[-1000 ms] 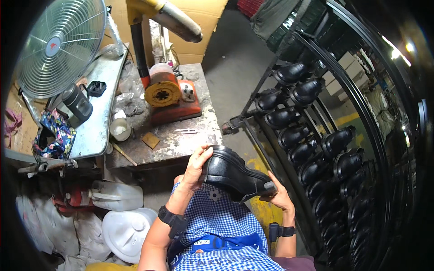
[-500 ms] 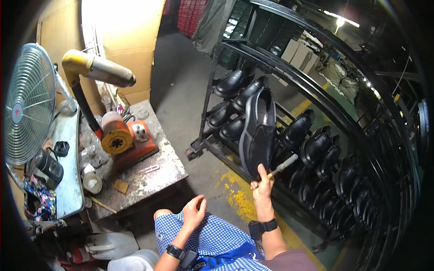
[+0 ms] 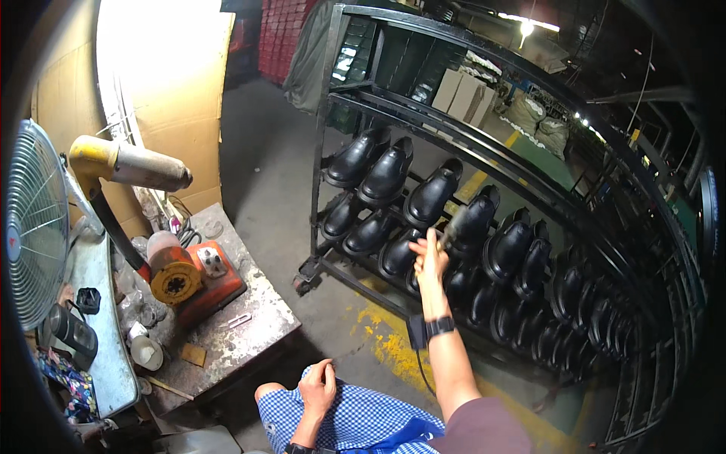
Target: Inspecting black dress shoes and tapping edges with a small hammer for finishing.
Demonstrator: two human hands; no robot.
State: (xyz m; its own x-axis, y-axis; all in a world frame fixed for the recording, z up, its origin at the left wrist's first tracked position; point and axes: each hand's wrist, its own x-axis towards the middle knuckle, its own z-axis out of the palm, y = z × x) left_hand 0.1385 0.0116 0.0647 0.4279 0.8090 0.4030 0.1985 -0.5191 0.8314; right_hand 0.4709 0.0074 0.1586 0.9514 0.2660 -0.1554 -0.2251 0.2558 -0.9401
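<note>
My right hand reaches out to the black metal shoe rack and is closed around a short grey rod, which is blurred. The rod's tip is beside a black shoe in the rack's upper row. My left hand rests on my thigh on the blue checked cloth, fingers loosely bent, holding nothing. A black watch sits on my right wrist.
Several black shoes fill two rows of the rack. At left, a worn metal workbench carries an orange machine; a yellow-ended duct hangs above it. A fan stands far left. Yellow paint marks the floor.
My right hand carried a black shoe from my lap up to the rack; the shoe is no longer in the hand. My left hand dropped to my thigh. My view swung toward the rack.
</note>
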